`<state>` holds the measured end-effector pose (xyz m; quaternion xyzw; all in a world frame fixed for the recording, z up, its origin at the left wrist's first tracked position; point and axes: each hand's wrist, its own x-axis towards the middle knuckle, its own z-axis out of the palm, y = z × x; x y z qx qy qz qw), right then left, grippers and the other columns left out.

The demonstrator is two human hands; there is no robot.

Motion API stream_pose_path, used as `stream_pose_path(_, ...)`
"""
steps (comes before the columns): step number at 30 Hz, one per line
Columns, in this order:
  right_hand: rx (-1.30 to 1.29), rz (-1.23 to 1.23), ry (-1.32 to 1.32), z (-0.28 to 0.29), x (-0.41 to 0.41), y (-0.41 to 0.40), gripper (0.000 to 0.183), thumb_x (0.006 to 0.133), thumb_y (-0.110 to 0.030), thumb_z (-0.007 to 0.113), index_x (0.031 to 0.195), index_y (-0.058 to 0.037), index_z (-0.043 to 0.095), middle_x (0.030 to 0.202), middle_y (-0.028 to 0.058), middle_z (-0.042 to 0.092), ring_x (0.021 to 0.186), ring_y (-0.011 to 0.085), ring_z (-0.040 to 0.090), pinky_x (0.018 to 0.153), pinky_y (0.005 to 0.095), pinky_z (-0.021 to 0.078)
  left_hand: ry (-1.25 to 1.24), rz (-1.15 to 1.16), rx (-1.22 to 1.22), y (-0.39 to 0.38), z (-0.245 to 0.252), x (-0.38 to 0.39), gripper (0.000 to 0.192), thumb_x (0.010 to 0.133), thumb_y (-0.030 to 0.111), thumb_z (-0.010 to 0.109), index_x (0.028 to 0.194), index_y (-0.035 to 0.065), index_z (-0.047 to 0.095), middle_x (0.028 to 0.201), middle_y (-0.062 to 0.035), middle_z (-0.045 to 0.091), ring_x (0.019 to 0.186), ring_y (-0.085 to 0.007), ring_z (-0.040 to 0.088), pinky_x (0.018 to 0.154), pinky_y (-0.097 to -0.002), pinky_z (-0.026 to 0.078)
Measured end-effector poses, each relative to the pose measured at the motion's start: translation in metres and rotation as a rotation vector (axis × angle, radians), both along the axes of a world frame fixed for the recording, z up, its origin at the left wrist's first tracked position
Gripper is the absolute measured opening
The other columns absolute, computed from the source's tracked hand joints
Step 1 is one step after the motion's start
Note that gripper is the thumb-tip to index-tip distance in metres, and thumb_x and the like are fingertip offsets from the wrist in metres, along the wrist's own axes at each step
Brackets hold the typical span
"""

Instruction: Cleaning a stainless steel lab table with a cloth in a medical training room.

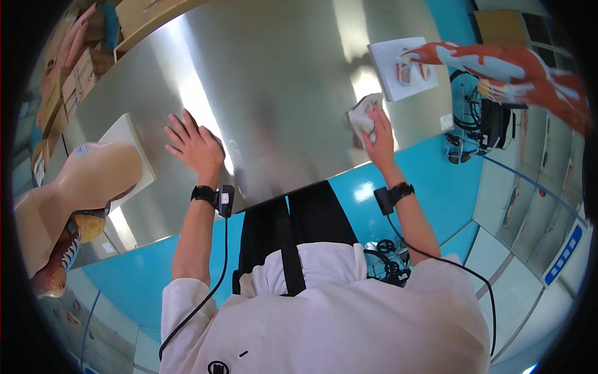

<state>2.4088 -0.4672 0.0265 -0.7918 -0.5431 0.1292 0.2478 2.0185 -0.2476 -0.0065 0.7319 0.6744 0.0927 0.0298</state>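
My right hand grips a crumpled whitish cloth over the right part of a shiny metal tabletop. The cloth lies against the metal, close to the near corner of a white model base. To the left, my left hand rests on the same tabletop, palm down, fingers spread, holding nothing. A black strap with a small box circles my left wrist, and a similar box sits on my right wrist, each trailing a black cable.
An anatomical torso model on a white base stands at the left. At the right rises a red-and-white muscle figure. Cardboard boxes are stacked at the far left. A wheelchair stands past the table's right end, on blue floor.
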Motion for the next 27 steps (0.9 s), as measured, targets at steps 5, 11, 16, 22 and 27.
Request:
stream_pose_path(5,0.155,0.066,-0.070,-0.034,0.032,0.141,0.056,0.087,-0.014,0.069,0.141,-0.0093,0.054,0.145,0.0205,0.051,0.135,0.0420,0.047,0.115,0.0497,0.0386,-0.066,0.013,-0.014,0.003,0.005,-0.005,0.064,0.099,0.028,0.042,0.162,0.0221,0.032,0.172,-0.0103,0.018,0.157,-0.0406,0.012,0.120,-0.0674,0.003)
stream_pose_path(11,0.344,0.027,-0.087,-0.058,0.084,0.308,0.050,0.086,-0.023,0.073,0.131,-0.0075,0.060,0.135,0.0187,0.059,0.126,0.0408,0.053,0.108,0.0475,0.0432,-0.089,0.012,-0.039,0.008,0.006,0.006,0.063,0.100,0.029,0.042,0.162,0.0229,0.033,0.172,-0.0096,0.019,0.158,-0.0384,0.012,0.121,-0.0658,0.003)
stream_pose_path(16,0.380,-0.025,-0.100,-0.060,0.083,0.322,0.049,0.087,-0.026,0.073,0.129,-0.0054,0.060,0.133,0.0188,0.060,0.122,0.0401,0.055,0.105,0.0468,0.0447,-0.109,0.020,-0.046,0.006,0.004,0.002,0.066,0.098,0.030,0.045,0.162,0.0230,0.034,0.172,-0.0098,0.020,0.158,-0.0380,0.013,0.122,-0.0659,0.002)
stream_pose_path(22,0.172,-0.011,-0.118,-0.041,-0.003,0.125,0.060,0.086,-0.015,0.070,0.142,-0.0043,0.053,0.149,0.0220,0.050,0.138,0.0421,0.045,0.117,0.0504,0.0359,-0.053,0.031,-0.058,0.008,0.011,0.001,0.065,0.099,0.028,0.043,0.163,0.0213,0.032,0.172,-0.0108,0.018,0.158,-0.0377,0.011,0.121,-0.0657,0.001)
stream_pose_path(27,0.035,0.052,-0.045,-0.006,-0.045,0.024,0.062,0.082,-0.006,0.066,0.143,-0.0034,0.053,0.150,0.0237,0.048,0.138,0.0431,0.046,0.117,0.0508,0.0353,-0.084,0.032,-0.062,0.011,0.013,0.004,0.066,0.097,0.028,0.044,0.162,0.0196,0.034,0.171,-0.0119,0.019,0.158,-0.0385,0.012,0.121,-0.0661,0.002)
